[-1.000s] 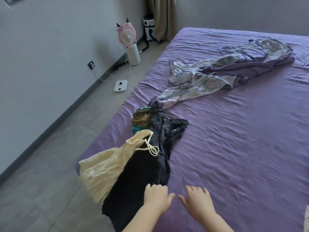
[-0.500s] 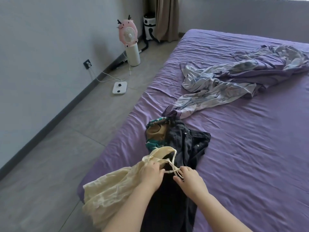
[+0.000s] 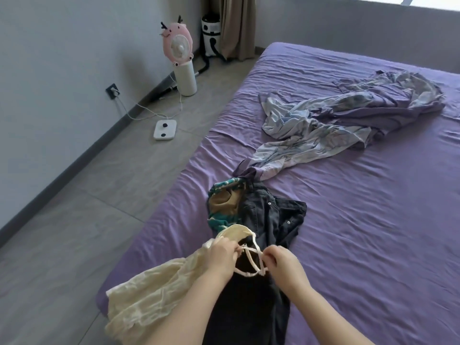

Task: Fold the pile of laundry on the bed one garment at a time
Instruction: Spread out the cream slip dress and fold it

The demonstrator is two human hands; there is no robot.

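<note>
A small pile of laundry lies at the near left corner of the purple bed. On top is a cream strappy dress, its lacy skirt hanging over the bed's edge. My left hand grips the dress's top, and my right hand pinches its thin straps. Under it lie dark jeans, buttons showing. A teal and tan garment is bunched to the jeans' left. A pale blue and purple patterned garment sprawls across the bed further back.
Grey tiled floor runs along the bed's left side. On it stand a pink fan on a white cylinder, a white scale with a cord to a wall socket, and a white appliance by the curtain.
Both hands moved forward from the bed's near edge onto the cream dress and took hold of its top and straps. The camera view shifted left and forward.
</note>
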